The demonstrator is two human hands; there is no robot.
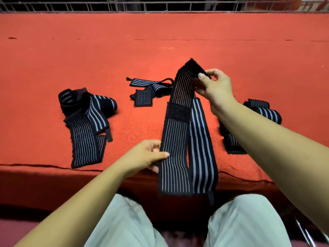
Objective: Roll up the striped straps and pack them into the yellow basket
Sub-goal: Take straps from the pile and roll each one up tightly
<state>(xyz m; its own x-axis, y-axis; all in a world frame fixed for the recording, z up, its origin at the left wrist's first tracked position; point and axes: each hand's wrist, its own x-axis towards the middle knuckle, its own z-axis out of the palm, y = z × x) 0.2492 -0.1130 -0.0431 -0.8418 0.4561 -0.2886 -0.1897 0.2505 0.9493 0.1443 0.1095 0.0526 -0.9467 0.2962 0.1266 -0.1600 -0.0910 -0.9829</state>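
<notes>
Holding one strap, left hand, right hand; three straps lying.

Red felt over the tabletop, a wire fence along the far edge, a stray white thread, and pale trousers down below.

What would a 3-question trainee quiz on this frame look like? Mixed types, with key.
1. True or false: the left hand and the right hand hold the same striped strap.
2. The right hand pinches that strap at its: A) upper end B) middle C) lower end
3. Fill in: the cloth under the loose straps is ___.
Key: 1 true; 2 A; 3 red.
</notes>
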